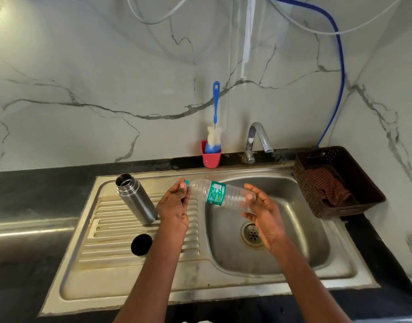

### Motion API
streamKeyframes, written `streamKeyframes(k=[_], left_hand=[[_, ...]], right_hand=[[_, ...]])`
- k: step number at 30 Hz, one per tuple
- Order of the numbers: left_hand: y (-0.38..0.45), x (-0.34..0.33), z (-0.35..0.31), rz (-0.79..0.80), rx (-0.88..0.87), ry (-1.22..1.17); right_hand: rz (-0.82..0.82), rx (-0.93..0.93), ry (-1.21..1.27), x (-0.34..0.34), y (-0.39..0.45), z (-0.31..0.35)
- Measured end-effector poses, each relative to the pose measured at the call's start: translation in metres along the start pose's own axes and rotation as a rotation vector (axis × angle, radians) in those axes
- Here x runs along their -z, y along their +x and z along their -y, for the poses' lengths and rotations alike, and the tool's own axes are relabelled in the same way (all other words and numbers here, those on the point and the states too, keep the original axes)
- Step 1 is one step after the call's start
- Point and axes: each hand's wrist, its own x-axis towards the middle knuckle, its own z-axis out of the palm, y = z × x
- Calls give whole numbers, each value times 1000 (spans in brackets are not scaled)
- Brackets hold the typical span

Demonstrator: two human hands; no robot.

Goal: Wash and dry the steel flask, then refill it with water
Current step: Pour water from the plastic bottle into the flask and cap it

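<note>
The steel flask [136,198] stands open on the ribbed drainboard [107,229] left of the basin, its mouth uncapped. Its black lid [141,244] lies on the drainboard nearer to me. A clear plastic water bottle [220,193] with a green label lies almost level above the basin's left edge. My left hand [175,203] pinches the bottle's green cap end. My right hand [261,212] grips the bottle's base over the sink basin [293,241].
A chrome tap [256,141] stands behind the basin. A red cup [211,157] holds a blue-handled bottle brush [215,113]. A dark woven basket [335,183] with a checked cloth sits right of the sink. Black countertop surrounds the sink.
</note>
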Motion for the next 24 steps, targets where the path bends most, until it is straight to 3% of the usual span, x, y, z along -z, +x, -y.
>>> streamKeyframes(k=[4,6,8,11,13,15,17,19,21,24], left_hand=[[-12,-7,8,36,-76,92],[-15,-8,12,34,-112,131],[-13,-9,14,27,-132,138],[-14,-9,18,21,-125,113],[-18,-11,22,59,-146,99],[-19,-13,26,113,-218,162],[-16,-17,32,165,-303,276],[-17,-23,44,201,-397,388],[-24,-26,60,243,-486,539],[-31,-25,76,347,-453,624]], right_hand=[[-195,-372,-57,-3,9,1],[-224,-455,-104,-3,8,-1],[-246,-216,-190,-2,2,-3],[-271,470,-514,10,-3,-13],[-309,584,-595,14,5,-21],[-369,398,-514,16,13,-22],[-336,-15,-268,18,19,-15],[-185,-408,-17,20,19,-10],[-47,-517,63,14,16,-8],[-27,-529,125,8,25,-1]])
